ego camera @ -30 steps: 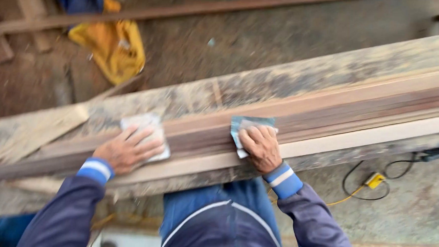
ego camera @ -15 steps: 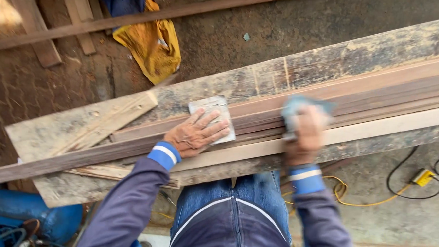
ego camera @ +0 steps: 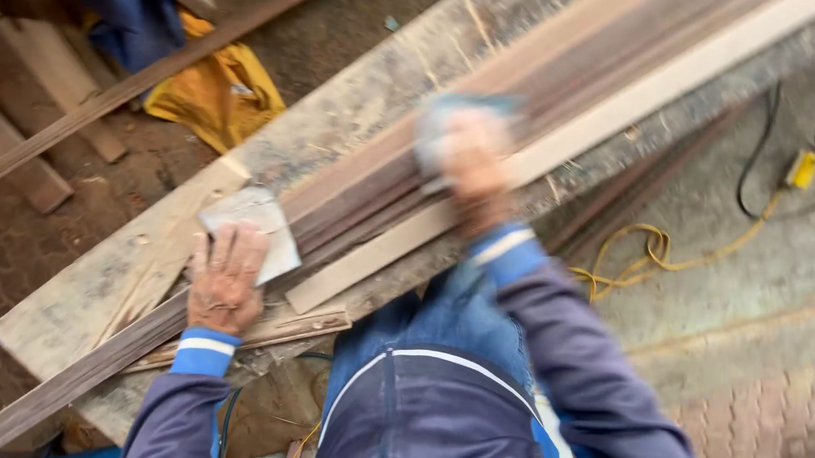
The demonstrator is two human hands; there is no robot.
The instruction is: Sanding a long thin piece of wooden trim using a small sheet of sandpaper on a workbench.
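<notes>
Planks make up most of the scene: a broad, paint-speckled workbench board point(ego camera: 368, 81) runs from the lower left up to the upper right, and on it lies a bundle of long dark and pale wooden strips point(ego camera: 542, 88) following the same diagonal. The palest strip point(ego camera: 670, 80) sits along the bench's near edge, its cut end near the person's body. Beyond the far edge, on the ground, a yellow cloth point(ego camera: 213, 97) lies crumpled with a blue one point(ego camera: 114, 15) just behind it, and loose timbers point(ego camera: 36, 139) cross the dirt at upper left. Off the near edge to the right, a yellow cable point(ego camera: 645, 253) coils over the concrete floor and leads towards a small yellow plug point(ego camera: 802, 168) joined to a black cord point(ego camera: 760, 134).

The left hand point(ego camera: 225, 281) rests palm down with its fingers spread flat, pressing a grey sheet of sandpaper point(ego camera: 247, 222) onto the strips near the bench's lower-left end; the sheet shows beyond the fingertips. The right hand point(ego camera: 470, 168) is badly blurred, lying on the strips about midway along the bench with a bluish piece of sandpaper point(ego camera: 454, 112) under and ahead of it; how its fingers are set around the paper cannot be told. Both wrists wear blue cuffs with a white stripe on dark sleeves.
</notes>
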